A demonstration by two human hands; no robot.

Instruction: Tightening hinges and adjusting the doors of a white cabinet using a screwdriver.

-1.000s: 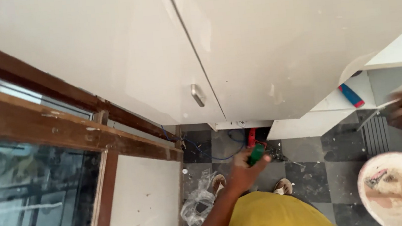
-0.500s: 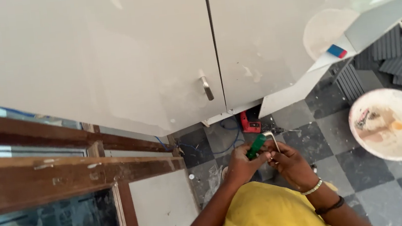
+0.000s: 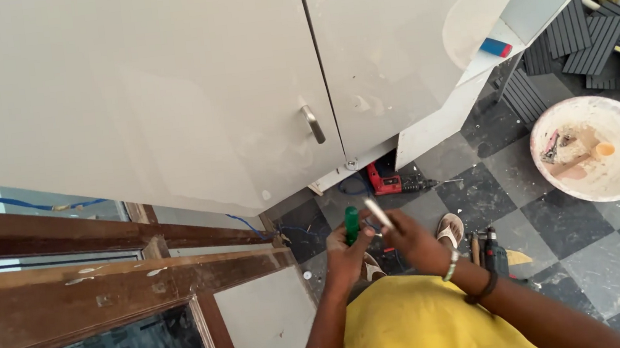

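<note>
A: Biggest first. White cabinet [image 3: 164, 97] fills the top of the view, above both hands, two doors, one metal handle [image 3: 313, 124] up from the left hand.
B: Window?
A: Brown wooden frame [image 3: 70, 299] left of the left hand, dark glass under it.
B: Floor?
A: Checkered tiles [image 3: 563, 247], grey and black, dusty, below and right of the hands. Person wears a yellow shirt [image 3: 418, 327], seen from above.
B: Containers?
A: Round white basin [image 3: 595, 148] well right of the right hand, on the floor. Smeared pale paste inside, some scraps and a small orange bit; can't tell more.
B: Other stuff?
A: Dark ribbed panels [image 3: 595, 36] stacked past the basin. Red power tool [image 3: 385, 179] on the floor just beyond the hands, under the cabinet edge. Another dark tool [image 3: 493, 251] by the right wrist. Sandals: one [image 3: 450, 228] shows right of the right hand.
B: Hands?
A: Left hand [image 3: 346, 258] clenched around a green screwdriver handle [image 3: 351, 223], held upright. Right hand [image 3: 409, 240] pinches a thin pale rod [image 3: 378, 213], touching or just beside the green handle. Hands close together, in front of the chest.
B: Wrist?
A: Bracelets [image 3: 467, 276] on the right one.
</note>
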